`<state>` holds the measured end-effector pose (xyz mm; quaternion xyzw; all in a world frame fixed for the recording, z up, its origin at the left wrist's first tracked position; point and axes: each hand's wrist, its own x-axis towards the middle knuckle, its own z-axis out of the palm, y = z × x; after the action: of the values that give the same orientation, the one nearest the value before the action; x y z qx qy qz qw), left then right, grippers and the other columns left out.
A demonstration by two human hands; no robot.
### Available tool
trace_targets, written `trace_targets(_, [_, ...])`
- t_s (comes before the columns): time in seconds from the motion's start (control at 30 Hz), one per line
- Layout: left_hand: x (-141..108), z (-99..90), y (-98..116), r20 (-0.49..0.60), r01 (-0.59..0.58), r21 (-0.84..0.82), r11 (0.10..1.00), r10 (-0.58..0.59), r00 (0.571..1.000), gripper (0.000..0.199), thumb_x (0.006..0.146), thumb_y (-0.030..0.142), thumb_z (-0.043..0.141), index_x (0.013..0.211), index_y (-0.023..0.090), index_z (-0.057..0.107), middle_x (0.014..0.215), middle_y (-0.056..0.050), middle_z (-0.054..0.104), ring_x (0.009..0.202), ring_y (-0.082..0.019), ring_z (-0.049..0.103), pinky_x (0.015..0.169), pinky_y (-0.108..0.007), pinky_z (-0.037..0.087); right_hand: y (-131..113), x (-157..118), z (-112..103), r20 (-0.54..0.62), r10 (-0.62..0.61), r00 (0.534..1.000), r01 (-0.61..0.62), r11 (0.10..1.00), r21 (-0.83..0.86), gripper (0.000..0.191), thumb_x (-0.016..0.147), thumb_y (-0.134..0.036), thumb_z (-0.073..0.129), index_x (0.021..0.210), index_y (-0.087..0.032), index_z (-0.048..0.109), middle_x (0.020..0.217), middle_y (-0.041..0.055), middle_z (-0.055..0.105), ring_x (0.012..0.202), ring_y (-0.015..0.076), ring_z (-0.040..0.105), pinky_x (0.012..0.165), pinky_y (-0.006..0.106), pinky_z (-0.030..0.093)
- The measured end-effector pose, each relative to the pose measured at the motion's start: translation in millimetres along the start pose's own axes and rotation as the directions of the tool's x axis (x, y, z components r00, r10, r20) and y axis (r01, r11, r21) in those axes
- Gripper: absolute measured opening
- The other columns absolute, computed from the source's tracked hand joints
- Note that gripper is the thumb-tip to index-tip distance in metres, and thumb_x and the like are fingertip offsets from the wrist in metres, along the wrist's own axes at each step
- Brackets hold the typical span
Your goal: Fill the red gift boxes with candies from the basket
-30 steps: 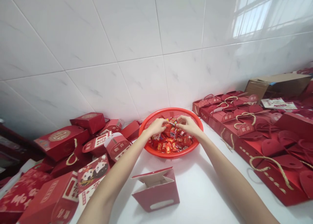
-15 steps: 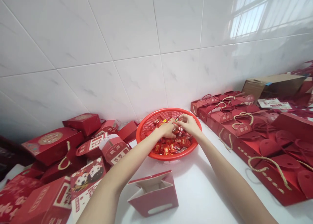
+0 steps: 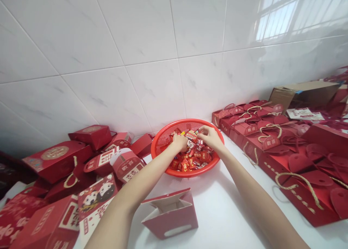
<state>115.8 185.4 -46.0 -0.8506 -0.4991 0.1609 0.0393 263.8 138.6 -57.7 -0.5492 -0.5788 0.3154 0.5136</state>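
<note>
A round red plastic basket point(image 3: 187, 174) holds many wrapped candies point(image 3: 195, 157), mostly red with gold print. My left hand point(image 3: 179, 142) is over the candies at the left middle, its fingers curled down; what they hold, if anything, is hidden. At the basket's right rear my right hand point(image 3: 209, 136) pinches with thumb and fingertips at a small wrapped candy point(image 3: 198, 133). An open red paper box point(image 3: 174, 220) stands in front of the basket, its mouth facing up and showing a pale inside.
Closed red gift boxes point(image 3: 56, 154) are piled at the left. Rows of red boxes with rope handles point(image 3: 272, 151) line the right side. A brown cardboard box point(image 3: 310, 93) is at the back right, against the tiled wall point(image 3: 152, 93).
My left hand has moved left, away from my right hand, and its fingers have curled. More candies show between the hands. My right hand has hardly moved.
</note>
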Motion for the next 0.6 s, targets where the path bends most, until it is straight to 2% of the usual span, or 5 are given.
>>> trace_targets(0.1, [-2.6, -1.9, -2.2, 0.004, 0.008, -0.003, 1.0, -0.008, 1.0, 0.042, 0.074, 0.032, 0.075, 0.114, 0.019, 0.07, 0.12, -0.018, 0.069, 0.115, -0.036, 0.062, 0.103, -0.049, 0.038, 1.1, 0.1, 0.0, 0.008, 0.0, 1.0, 0.0, 1.0, 0.003, 0.02, 0.065, -0.029, 0.057, 0.083, -0.02, 0.057, 0.061, -0.0029, 0.057, 0.055, 0.0141, 0.05, 0.053, 0.026, 0.04])
trace_targets(0.23, [-2.0, -2.3, -2.3, 0.035, 0.04, -0.013, 0.999, -0.04, 0.999, 0.058, 0.072, 0.046, 0.077, 0.125, 0.026, 0.063, 0.126, -0.016, 0.067, 0.118, -0.036, 0.06, 0.103, -0.052, 0.038, 1.9, -0.1, -0.2, 0.012, -0.005, 1.0, 0.005, 1.0, 0.013, 0.02, 0.065, -0.029, 0.057, 0.083, -0.02, 0.056, 0.062, -0.0027, 0.057, 0.056, 0.0147, 0.051, 0.054, 0.027, 0.04])
trace_targets(0.4, [0.8, 3.2, -5.8, 0.114, 0.107, -0.028, 0.994, -0.103, 0.988, 0.078, 0.072, 0.055, 0.075, 0.141, 0.029, 0.049, 0.13, -0.02, 0.064, 0.116, -0.041, 0.06, 0.091, -0.055, 0.047, 2.3, 0.0, -0.8, 0.022, -0.005, 1.0, 0.005, 1.0, 0.012, 0.019, 0.066, -0.029, 0.058, 0.082, -0.02, 0.055, 0.061, -0.0024, 0.058, 0.058, 0.0158, 0.054, 0.055, 0.027, 0.041])
trace_targets(0.6, [-2.0, 3.5, -4.9, 0.087, 0.083, -0.039, 0.996, -0.079, 0.993, 0.064, 0.075, 0.05, 0.074, 0.133, 0.03, 0.056, 0.131, -0.017, 0.063, 0.12, -0.037, 0.059, 0.095, -0.052, 0.047, 3.7, 1.0, 0.1, 0.014, -0.023, 1.0, 0.023, 1.0, 0.016, 0.019, 0.066, -0.029, 0.059, 0.082, -0.02, 0.056, 0.063, -0.0023, 0.059, 0.059, 0.0157, 0.055, 0.054, 0.026, 0.042])
